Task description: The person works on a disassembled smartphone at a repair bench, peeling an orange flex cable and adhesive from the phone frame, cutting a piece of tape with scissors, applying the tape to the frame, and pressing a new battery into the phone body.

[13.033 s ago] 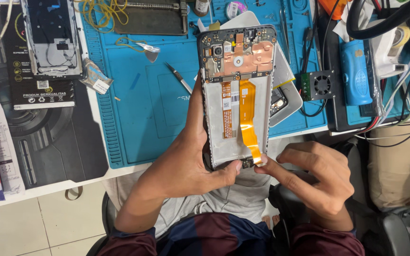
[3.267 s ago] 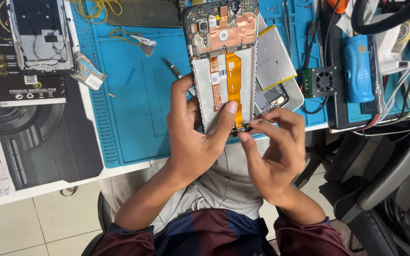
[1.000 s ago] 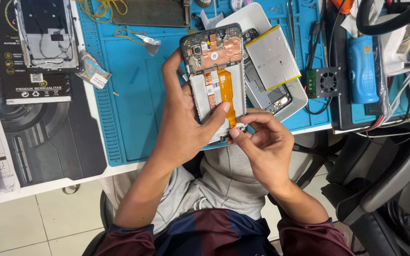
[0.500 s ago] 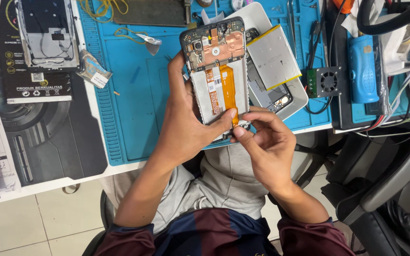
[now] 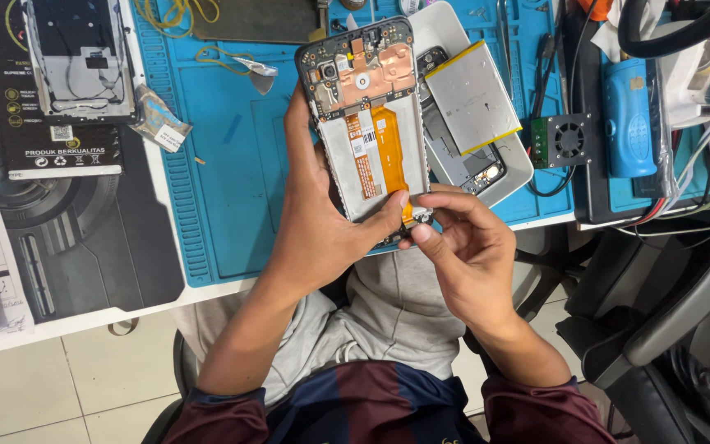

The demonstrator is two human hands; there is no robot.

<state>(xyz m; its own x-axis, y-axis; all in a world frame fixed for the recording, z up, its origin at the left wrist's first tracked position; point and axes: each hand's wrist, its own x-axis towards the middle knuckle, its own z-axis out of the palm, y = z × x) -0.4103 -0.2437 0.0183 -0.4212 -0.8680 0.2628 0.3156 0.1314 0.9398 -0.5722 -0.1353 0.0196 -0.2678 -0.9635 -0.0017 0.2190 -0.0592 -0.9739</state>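
Observation:
An opened phone with its back off shows a copper-coloured board at the top and an orange flex cable down the white middle. My left hand grips it from the left side, thumb pressed on its lower end. My right hand pinches at the phone's bottom edge with thumb and forefinger, right where the orange cable ends. What sits between those fingertips is too small to make out.
A blue work mat covers the bench. A white tray holds a flat battery and another phone body. A second phone frame lies on a black box at upper left. A small fan and a blue tool sit right.
The phone has stayed in my left hand and shifted slightly. My right hand's fingers have closed in on the phone's bottom edge.

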